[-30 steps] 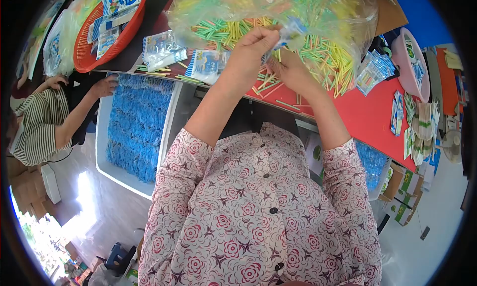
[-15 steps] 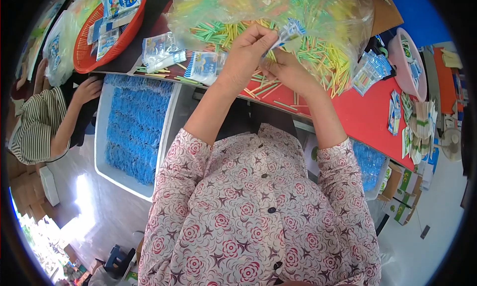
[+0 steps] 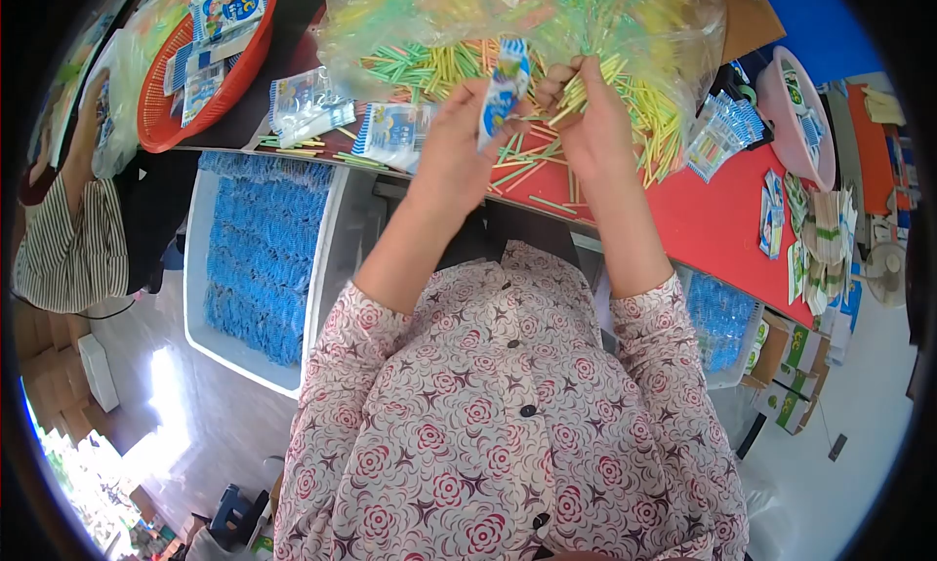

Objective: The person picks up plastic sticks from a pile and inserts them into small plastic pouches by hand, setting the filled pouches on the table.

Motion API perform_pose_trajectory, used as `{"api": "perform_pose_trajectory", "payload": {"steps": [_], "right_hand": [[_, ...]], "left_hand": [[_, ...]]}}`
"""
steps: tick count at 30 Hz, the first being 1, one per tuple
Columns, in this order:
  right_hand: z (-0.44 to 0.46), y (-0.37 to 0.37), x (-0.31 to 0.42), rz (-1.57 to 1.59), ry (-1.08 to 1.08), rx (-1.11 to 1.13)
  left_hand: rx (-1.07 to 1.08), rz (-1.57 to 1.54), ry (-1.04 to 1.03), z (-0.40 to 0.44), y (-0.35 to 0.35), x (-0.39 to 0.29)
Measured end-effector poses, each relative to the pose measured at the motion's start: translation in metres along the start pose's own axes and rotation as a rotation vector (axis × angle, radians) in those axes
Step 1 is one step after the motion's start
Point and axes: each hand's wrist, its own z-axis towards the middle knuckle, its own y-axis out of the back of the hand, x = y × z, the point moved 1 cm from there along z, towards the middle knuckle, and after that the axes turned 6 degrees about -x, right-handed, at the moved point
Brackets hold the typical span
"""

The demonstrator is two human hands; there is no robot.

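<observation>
In my left hand [image 3: 457, 143] is a small blue and white printed packet [image 3: 505, 91], held upright between thumb and fingers. My right hand [image 3: 599, 122] pinches several thin yellow-green sticks [image 3: 578, 99], just to the right of the packet. Beneath and behind both hands spreads a pile of loose coloured sticks [image 3: 659, 132], yellow, green and pink, spilling from a large clear plastic bag [image 3: 429, 20]. Left of my left hand lies a flat blue and white packet [image 3: 392, 135], with more clear packets [image 3: 310, 104] beside it.
An orange basket [image 3: 156, 122] of packets stands at the far left, a pink basket [image 3: 822, 161] at the right. Packets [image 3: 724, 132] lie on the red tabletop [image 3: 703, 229]. Below the edge sits a white bin [image 3: 197, 268] of blue wrappers. Another person's striped sleeve [image 3: 73, 244] shows at left.
My hands have moved apart. The packet has turned upright in my left hand, and my right hand now shows sticks between its fingers. The other person's arm at left has moved up.
</observation>
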Motion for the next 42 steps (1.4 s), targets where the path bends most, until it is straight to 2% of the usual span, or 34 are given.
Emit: {"api": "perform_pose_trajectory", "payload": {"steps": [1,5,9,12,13,16,17,20,21,24,28,33,38,42], "right_hand": [[-0.001,-0.002,-0.002,0.001,0.0,0.0],[-0.012,-0.008,-0.008,0.049,0.015,-0.068],[-0.024,-0.007,-0.01,-0.105,-0.017,-0.074],[-0.024,-0.005,-0.012,-0.268,0.193,-0.059],[-0.023,0.0,-0.014,-0.268,0.193,-0.058],[-0.027,0.004,-0.009,-0.914,0.577,0.045],[-0.028,0.007,-0.008,-0.913,0.579,0.042],[-0.036,0.002,0.004,-0.871,0.235,-0.112],[-0.036,0.001,0.008,-0.871,0.229,-0.113],[-0.03,-0.001,0.026,-0.062,0.167,0.011],[-0.045,-0.031,0.044,-0.036,0.308,0.079],[-0.05,-0.038,0.036,-0.125,0.389,0.134],[-0.051,-0.019,0.027,-0.494,0.555,0.151],[-0.059,-0.013,0.024,-0.784,0.643,0.114]], "left_hand": [[-0.027,-0.07,0.076,-0.004,0.0,0.006],[-0.01,-0.147,0.098,-0.007,-0.002,0.022],[0.018,-0.126,0.087,-0.003,0.004,0.024],[-0.016,-0.019,0.04,-0.006,0.008,0.019],[-0.033,0.035,0.013,-0.006,0.01,0.016],[-0.007,0.135,-0.057,-0.003,0.019,0.007],[0.006,0.184,-0.087,-0.002,0.022,0.005],[0.049,0.229,-0.131,-0.005,0.021,0.001],[0.066,0.253,-0.153,-0.007,0.021,0.0],[0.065,0.277,-0.171,-0.007,0.025,0.003],[0.052,0.307,-0.18,-0.007,0.024,0.008],[0.019,0.395,-0.204,-0.007,0.026,0.011],[-0.016,0.46,-0.279,-0.01,0.023,0.002],[-0.026,0.662,-0.383,-0.012,0.021,-0.004]]}}
